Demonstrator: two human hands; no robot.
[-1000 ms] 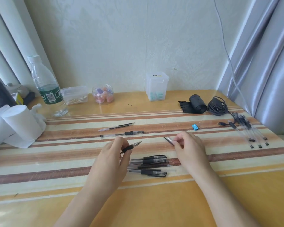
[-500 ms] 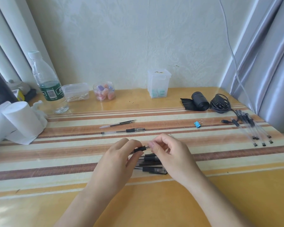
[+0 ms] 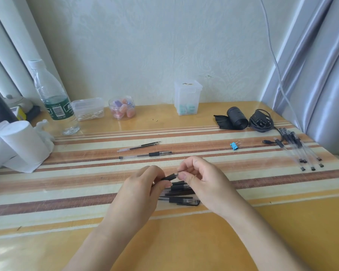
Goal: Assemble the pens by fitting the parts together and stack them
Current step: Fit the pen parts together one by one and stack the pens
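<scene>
My left hand grips a pen by its black grip section, tip end pointing right. My right hand pinches a small cap at that tip; the cap is mostly hidden by my fingers. Under both hands lies a pile of capped pens on the striped table. Farther back lie an uncapped pen barrel and loose refills. Several clear pen barrels lie at the right edge.
A water bottle, paper rolls, small plastic boxes, a jar of coloured bits and a clear container line the back and left. A black roll, a cable and a blue binder clip sit at right.
My right hand has moved left from the table to the pen tip held by my left hand, bringing the small cap onto it. Both hands now meet above the pen pile.
</scene>
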